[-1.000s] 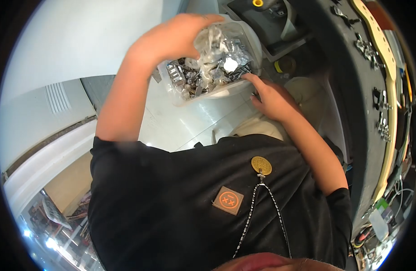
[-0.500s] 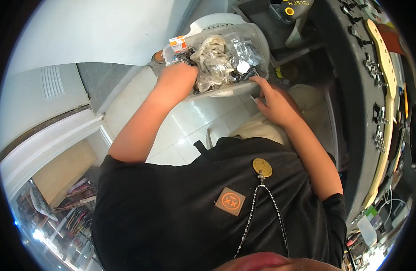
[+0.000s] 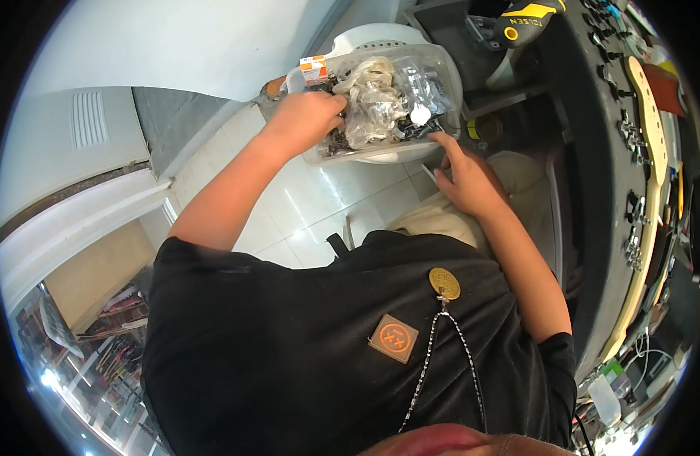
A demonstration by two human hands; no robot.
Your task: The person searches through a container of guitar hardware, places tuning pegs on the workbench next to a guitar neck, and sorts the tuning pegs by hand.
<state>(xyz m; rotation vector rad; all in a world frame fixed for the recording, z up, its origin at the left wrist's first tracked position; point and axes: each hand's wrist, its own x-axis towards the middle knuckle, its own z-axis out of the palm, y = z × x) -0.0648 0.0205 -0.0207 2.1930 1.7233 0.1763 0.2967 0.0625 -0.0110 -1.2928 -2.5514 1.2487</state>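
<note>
A translucent plastic bin [image 3: 380,152] holds a crumpled, cloudy plastic bag [image 3: 374,106], a clear bag of shiny parts [image 3: 420,83] and many small dark pieces. My left hand [image 3: 308,118] reaches over the bin's left side. Its fingers are curled by the edge of the cloudy bag, above the dark pieces, and whatever they pinch is hidden. At the bin's lower right corner is my right hand [image 3: 471,175]. The index finger stretches to the rim and the thumb stands apart from it. A thin pale edge shows beside that thumb; I cannot tell what it is.
An orange-and-white box [image 3: 313,68] stands at the bin's upper left. Under the bin is a white plastic seat [image 3: 376,34]. To the right, a yellow-and-black handled tool [image 3: 528,26] lies by a dark case, and a guitar neck [image 3: 646,114] with tuners runs along the bench edge.
My left hand has shifted right and its fingers show more, beside the cloudy bag. The bin appears slightly further right in view. My right hand remains at the same corner.
</note>
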